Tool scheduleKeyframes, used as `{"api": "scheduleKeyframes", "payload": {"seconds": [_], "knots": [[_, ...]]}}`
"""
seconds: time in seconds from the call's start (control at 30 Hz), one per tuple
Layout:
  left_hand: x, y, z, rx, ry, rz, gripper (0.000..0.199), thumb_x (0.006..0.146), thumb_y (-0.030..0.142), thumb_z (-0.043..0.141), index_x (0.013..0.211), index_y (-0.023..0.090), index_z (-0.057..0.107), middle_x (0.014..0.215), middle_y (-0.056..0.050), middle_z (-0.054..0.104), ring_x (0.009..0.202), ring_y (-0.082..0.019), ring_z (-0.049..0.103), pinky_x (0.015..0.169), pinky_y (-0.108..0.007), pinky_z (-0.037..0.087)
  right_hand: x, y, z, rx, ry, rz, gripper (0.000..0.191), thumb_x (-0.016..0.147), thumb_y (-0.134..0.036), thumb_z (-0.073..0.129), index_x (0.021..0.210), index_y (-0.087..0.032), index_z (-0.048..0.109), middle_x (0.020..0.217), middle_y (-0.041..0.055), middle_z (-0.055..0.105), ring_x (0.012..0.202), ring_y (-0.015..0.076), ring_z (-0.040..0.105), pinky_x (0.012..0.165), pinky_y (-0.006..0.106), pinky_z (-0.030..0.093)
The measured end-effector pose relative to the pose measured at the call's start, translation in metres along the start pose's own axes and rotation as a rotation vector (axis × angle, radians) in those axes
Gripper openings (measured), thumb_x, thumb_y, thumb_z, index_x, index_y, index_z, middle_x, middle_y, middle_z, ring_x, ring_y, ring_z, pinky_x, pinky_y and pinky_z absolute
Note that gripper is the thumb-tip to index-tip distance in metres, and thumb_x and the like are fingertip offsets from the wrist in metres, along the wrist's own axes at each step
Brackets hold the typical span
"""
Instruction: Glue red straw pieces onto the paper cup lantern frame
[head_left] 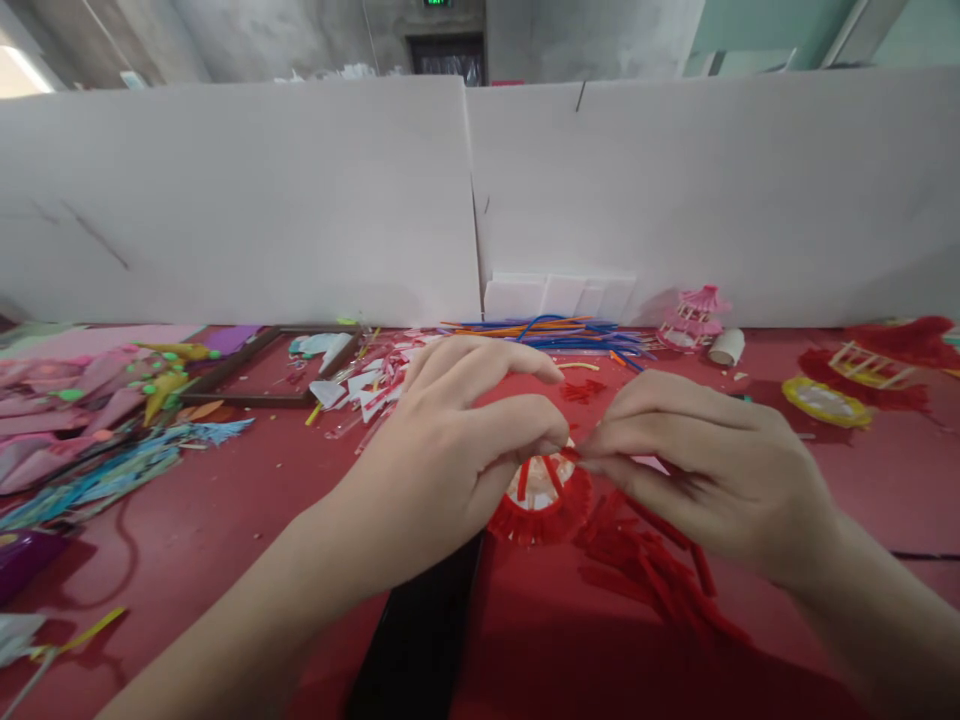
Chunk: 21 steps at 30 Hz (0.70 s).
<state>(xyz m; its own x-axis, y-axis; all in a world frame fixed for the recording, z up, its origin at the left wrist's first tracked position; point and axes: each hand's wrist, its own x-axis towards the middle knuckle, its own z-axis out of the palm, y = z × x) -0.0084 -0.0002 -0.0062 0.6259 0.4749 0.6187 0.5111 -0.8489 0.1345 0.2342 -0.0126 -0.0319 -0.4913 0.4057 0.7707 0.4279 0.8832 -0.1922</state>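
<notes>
A small round craft piece (pixel 541 520) has a fuzzy red rim, with red pipe-cleaner strips across its pale middle. My left hand (pixel 457 440) reaches over it from the left, its bent index finger and thumb closed at its top edge while another finger arches above. From the right, my right hand (pixel 712 470) pinches a short red pipe-cleaner strip (pixel 570 454) at that same edge. The fingers partly cover the strip and the craft. Under my right hand lies a loose pile of red pipe-cleaner pieces (pixel 660 570) on the red table (pixel 570 640).
Blue and orange pipe cleaners (pixel 555 328) lie at the back, near a pink pagoda model (pixel 694 315) and a cardboard tube (pixel 727 347). At right are a yellow-rimmed disc (pixel 825 402) and a red-roofed model (pixel 881 365). A brown frame (pixel 247 398) lies left; white panels (pixel 300 200) stand behind.
</notes>
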Motion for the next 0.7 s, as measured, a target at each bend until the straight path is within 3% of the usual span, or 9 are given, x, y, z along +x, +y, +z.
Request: {"api": "scheduleKeyframes", "payload": {"seconds": [0.23,0.4,0.6,0.7], "knots": [[0.000,0.005,0.003,-0.034,0.066,0.064,0.013,0.104,0.019,0.061,0.099,0.027,0.069,0.111,0.002,0.080,0.110,-0.021,0.068,0.103,-0.042,0.048,0.004,-0.005,-0.001,0.014,-0.027,0.083,0.009,0.098,-0.015,0.067,0.095,-0.023,0.070,0.084,0.0003,0.073,0.073,0.0125,0.068,0.068,0.023,0.058],[0.001,0.007,0.004,0.068,0.076,0.088,0.010,0.109,0.030,0.059,0.103,0.030,0.067,0.108,0.005,0.082,0.114,-0.022,0.070,0.113,-0.048,0.042,0.004,-0.010,0.000,0.019,0.032,0.127,0.011,0.097,-0.014,0.068,0.094,-0.024,0.069,0.082,0.0001,0.071,0.069,0.0128,0.066,0.066,0.024,0.058],[0.001,0.009,0.007,0.074,0.102,0.070,0.017,0.108,0.024,0.055,0.097,0.031,0.065,0.103,0.008,0.081,0.115,-0.024,0.068,0.113,-0.057,0.037,0.005,-0.015,-0.001,0.009,0.074,0.143,0.009,0.098,-0.015,0.067,0.094,-0.023,0.070,0.080,-0.0004,0.069,0.068,0.0112,0.065,0.066,0.022,0.057],[0.001,0.009,0.006,0.080,0.103,0.077,0.020,0.106,0.018,0.055,0.096,0.031,0.067,0.104,0.005,0.080,0.113,-0.023,0.068,0.106,-0.054,0.041,0.005,-0.014,0.000,0.013,0.060,0.139,0.010,0.098,-0.015,0.067,0.094,-0.023,0.071,0.080,-0.0006,0.071,0.067,0.0115,0.065,0.064,0.023,0.057]]}}
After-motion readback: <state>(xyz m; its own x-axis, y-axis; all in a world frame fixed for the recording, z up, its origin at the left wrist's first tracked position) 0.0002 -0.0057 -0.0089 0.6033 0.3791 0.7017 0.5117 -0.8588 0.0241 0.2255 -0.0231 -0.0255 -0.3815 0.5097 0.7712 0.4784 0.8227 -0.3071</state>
